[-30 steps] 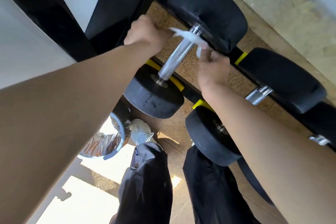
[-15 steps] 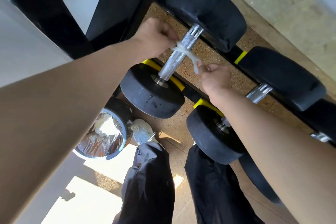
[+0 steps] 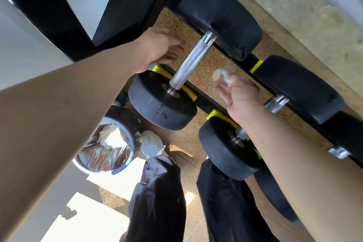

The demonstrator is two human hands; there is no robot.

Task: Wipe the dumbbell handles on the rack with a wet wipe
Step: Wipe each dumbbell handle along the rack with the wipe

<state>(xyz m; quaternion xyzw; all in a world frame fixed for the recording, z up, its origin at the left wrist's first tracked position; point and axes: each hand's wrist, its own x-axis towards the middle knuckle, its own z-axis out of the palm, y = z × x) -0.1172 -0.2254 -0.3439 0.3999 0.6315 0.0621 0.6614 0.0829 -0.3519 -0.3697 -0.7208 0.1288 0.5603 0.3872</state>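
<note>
Wipe (image 3: 221,75), limp and light, is pinched in right hand (image 3: 243,102) fingers (image 3: 225,92) beside the stiff knurled handle (image 3: 191,63) on the rack (image 3: 203,102). The left hand (image 3: 161,47) is loose and empty. The wipe is best wrapped mid-bar.

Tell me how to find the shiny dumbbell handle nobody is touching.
Start at the black rack with yellow pads, where dumbbells lie in a row. Take the one between the left hand and the right hand pinching the wet wipe. Its knurled silver handle shows end to end; the next handle is mostly hidden behind the right arm.
</note>
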